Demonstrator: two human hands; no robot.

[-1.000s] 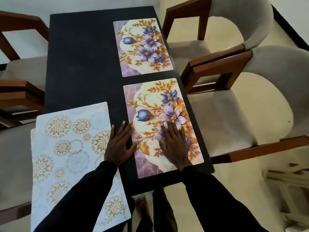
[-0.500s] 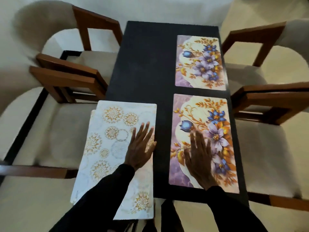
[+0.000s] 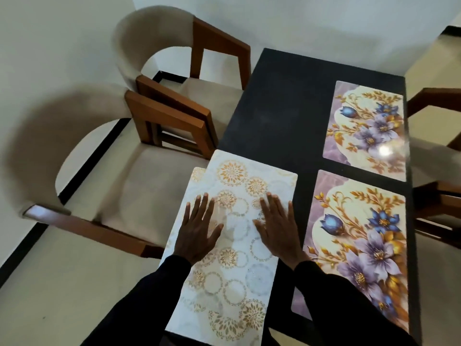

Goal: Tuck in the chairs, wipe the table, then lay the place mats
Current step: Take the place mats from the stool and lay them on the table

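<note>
A black table (image 3: 279, 116) carries two floral place mats on its right side: a near one (image 3: 359, 236) and a far one (image 3: 366, 126). A white mat with gold rosettes (image 3: 239, 186) lies at the near left, overhanging the table's left edge, with another white mat's corner showing beneath it. My left hand (image 3: 199, 231) and my right hand (image 3: 279, 228) both lie flat on the white mat, fingers straight and spread.
Two beige chairs with brown wooden arms stand on the left, a near one (image 3: 104, 186) and a far one (image 3: 174, 78), seats partly under the table. Chair arms (image 3: 436, 201) show at the right edge. A white wall lies behind.
My right hand left the near floral mat and now rests on the white mat beside my left hand, which moved further left on it. My view swung left.
</note>
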